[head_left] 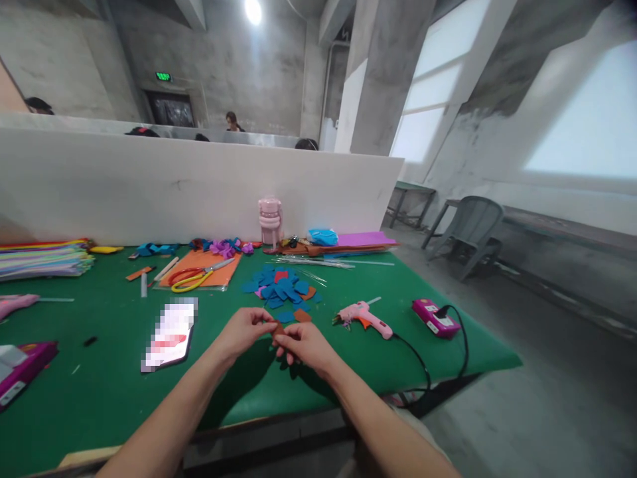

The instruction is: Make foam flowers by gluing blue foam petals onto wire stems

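My left hand (245, 332) and my right hand (303, 343) meet over the green table (99, 392), and both pinch one small brown felt piece (278, 328) between their fingertips. Just beyond my fingers lies a heap of blue felt cut-outs (281, 289) with a few red and brown ones among them, and one brown piece (302, 315) sits at its near edge. A pink glue gun (362, 315) rests to the right of my right hand.
Scissors with red and yellow handles (198, 277) lie on an orange sheet (185, 269). A phone (169, 334) lies left of my hands. A magenta power strip (434, 317), a pink bottle (270, 220), stacked felt sheets (42, 258), a white partition (199, 186) and a grey chair (470, 232) surround the area.
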`<state>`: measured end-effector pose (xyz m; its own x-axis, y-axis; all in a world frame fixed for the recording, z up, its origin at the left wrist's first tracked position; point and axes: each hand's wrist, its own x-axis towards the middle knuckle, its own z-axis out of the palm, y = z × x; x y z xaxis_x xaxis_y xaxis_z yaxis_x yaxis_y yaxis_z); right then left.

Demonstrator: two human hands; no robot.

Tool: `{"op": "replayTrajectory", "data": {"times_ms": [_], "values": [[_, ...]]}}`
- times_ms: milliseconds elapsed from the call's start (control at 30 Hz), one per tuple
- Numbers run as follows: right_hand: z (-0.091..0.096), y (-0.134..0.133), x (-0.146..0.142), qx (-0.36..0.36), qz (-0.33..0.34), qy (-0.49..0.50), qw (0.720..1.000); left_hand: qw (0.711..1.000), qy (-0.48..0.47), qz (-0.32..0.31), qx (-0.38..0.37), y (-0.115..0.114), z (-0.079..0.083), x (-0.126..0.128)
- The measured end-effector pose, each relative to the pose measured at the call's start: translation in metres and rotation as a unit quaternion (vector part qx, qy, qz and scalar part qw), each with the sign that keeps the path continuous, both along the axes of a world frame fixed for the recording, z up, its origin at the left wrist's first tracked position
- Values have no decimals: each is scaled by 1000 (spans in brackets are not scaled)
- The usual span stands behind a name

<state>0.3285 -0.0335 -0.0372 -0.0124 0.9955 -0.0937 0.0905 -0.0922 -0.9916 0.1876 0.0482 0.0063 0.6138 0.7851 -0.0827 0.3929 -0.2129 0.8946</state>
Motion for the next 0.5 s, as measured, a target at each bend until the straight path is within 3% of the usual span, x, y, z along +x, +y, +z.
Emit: {"op": "replayTrajectory", "data": {"times_ms": [67,133,233,300,500], "values": [[0,-2,3,14,11,-81,997,999,27,1,43,8,0,-6],[2,-3,12,67,-25,-193,979,990,88,8,108,18,-1,-11],[3,1,33,139,-128,-339,921,964,191,35,180,32,-6,-12],[3,8,44,129,-165,-403,891,953,215,52,207,40,-10,-8],[-3,35,35,97,-106,-533,834,931,219,115,269,42,-17,0]]}}
